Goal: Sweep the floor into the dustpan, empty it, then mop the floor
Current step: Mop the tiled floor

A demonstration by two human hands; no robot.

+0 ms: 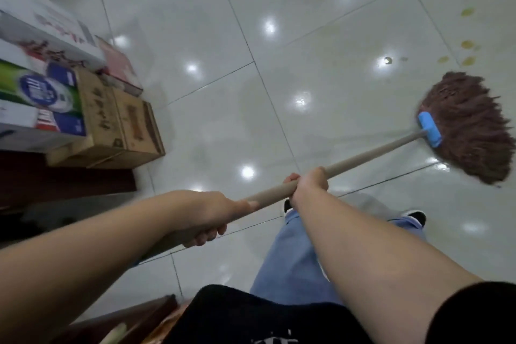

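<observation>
Brown string mop (466, 126), blue clamp, beige handle, head on tiled floor (279, 22)

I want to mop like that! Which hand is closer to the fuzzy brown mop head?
Right. The right hand grips the handle further down, towards the mop head. The left hand grips the handle higher up, farther from it.

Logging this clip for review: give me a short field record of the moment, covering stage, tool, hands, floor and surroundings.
stage: mopping
tool: mop, brown strands on the floor, blue clamp, pale handle
left hand: grips the handle's near end
right hand: grips the handle further along
floor: glossy pale tiles, yellowish spots beyond the mop
surroundings: cardboard boxes stacked at left
</observation>
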